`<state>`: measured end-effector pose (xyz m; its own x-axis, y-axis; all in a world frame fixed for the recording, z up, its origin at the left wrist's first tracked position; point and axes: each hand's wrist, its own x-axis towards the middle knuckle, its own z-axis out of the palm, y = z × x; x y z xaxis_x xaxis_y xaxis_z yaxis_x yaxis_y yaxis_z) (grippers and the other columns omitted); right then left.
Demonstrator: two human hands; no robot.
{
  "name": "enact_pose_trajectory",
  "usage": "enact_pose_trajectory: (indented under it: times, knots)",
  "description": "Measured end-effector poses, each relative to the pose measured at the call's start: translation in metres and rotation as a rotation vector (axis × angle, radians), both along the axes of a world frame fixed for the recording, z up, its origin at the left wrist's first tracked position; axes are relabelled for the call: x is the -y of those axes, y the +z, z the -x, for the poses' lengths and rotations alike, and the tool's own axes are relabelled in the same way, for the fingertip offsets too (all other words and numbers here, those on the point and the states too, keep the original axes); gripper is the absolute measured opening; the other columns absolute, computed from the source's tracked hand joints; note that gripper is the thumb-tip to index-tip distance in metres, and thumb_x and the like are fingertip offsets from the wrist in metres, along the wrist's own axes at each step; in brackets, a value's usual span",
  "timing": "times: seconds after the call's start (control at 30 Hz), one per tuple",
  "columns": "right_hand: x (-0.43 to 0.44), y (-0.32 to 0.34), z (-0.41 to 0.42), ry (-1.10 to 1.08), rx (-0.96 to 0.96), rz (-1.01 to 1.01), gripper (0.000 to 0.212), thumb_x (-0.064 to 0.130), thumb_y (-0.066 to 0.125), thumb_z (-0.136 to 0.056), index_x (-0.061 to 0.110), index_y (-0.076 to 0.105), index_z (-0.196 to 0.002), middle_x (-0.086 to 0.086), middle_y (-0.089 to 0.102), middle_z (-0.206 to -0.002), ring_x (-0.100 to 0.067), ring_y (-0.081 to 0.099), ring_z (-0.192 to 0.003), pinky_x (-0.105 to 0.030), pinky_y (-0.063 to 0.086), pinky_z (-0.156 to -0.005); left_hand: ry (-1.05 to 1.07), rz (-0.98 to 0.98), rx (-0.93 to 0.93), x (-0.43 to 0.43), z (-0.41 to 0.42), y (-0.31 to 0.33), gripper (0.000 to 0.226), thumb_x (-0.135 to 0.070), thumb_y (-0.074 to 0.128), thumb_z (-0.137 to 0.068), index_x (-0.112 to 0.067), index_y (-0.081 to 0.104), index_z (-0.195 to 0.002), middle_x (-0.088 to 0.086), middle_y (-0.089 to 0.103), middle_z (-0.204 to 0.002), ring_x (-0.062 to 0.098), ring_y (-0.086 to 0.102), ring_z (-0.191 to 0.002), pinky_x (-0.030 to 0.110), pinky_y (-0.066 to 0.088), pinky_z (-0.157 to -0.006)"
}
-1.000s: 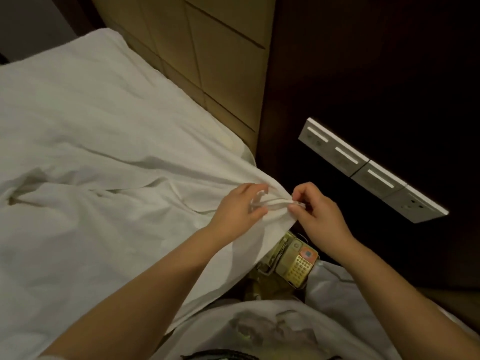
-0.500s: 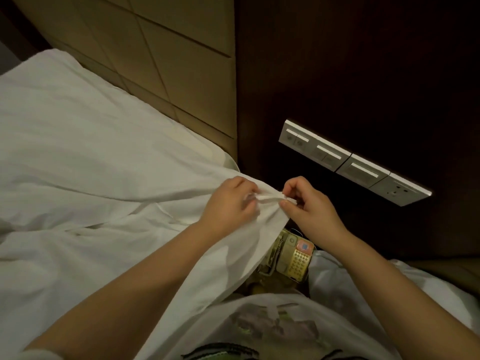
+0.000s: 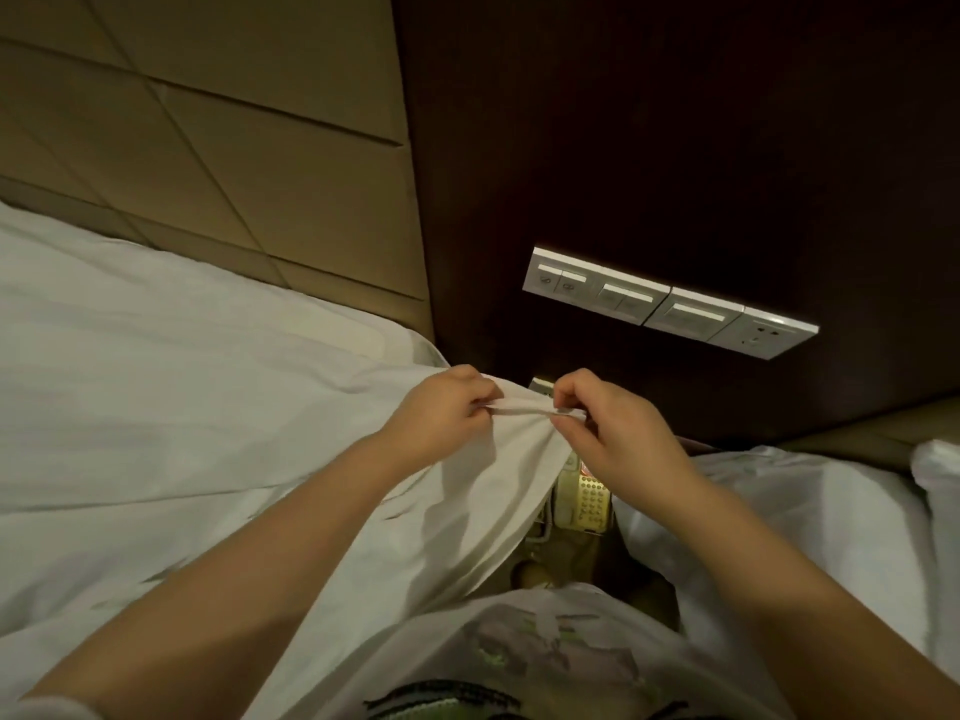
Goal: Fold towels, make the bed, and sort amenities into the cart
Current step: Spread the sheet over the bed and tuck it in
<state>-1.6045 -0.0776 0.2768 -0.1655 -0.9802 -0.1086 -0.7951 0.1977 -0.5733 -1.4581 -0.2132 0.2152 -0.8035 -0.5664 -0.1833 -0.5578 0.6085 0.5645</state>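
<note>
A white sheet is being pinched at its corner by the left hand and the right hand. A telephone is being partly hidden beneath

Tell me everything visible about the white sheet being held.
The white sheet looks like thin, smooth cloth, creased in long folds. It lies spread wide on the left, up to the padded tan headboard. One corner is gathered into a narrow bunch, pinched by the left hand and the right hand close together. Below that grip it hangs in a drape, hiding part of a telephone.
</note>
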Motion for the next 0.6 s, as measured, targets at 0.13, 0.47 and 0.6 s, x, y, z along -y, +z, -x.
enact_pose_trajectory:
  times: [0.13, 0.47, 0.6]
  knots:
    - [-0.002, -0.001, -0.007, -0.035, -0.076, 0.032, 0.006, 0.017, 0.055, -0.094, 0.022, 0.052, -0.097, 0.018, 0.041, -0.078, 0.000, 0.041, -0.069, -0.013, 0.028, -0.058, -0.098, 0.092, -0.126, 0.005, -0.002, 0.004, 0.020, -0.011, 0.054, -0.092, -0.010, 0.068, -0.106, 0.004, 0.055, -0.120, 0.010, 0.047, -0.098, 0.004, 0.028, -0.076]
    - [-0.020, -0.002, -0.031, -0.038, -0.269, 0.215, 0.031, -0.004, 0.076, -0.070, 0.009, 0.070, -0.097, -0.005, 0.071, -0.090, -0.024, 0.068, -0.083, -0.034, 0.054, -0.068, -0.269, -0.313, 0.077, 0.026, 0.003, 0.034, 0.014, -0.004, 0.054, -0.088, 0.001, 0.063, -0.079, 0.016, 0.060, -0.077, 0.020, 0.054, -0.070, 0.032, 0.042, -0.064]
    - [-0.023, -0.004, -0.036, -0.083, -0.248, 0.231, 0.040, -0.003, 0.071, -0.074, 0.009, 0.067, -0.112, -0.007, 0.070, -0.098, -0.026, 0.067, -0.091, -0.035, 0.052, -0.079, -0.267, -0.323, -0.008, 0.022, -0.006, 0.045, 0.015, 0.002, 0.052, -0.086, 0.003, 0.064, -0.077, 0.011, 0.057, -0.079, 0.020, 0.054, -0.074, 0.027, 0.042, -0.066]
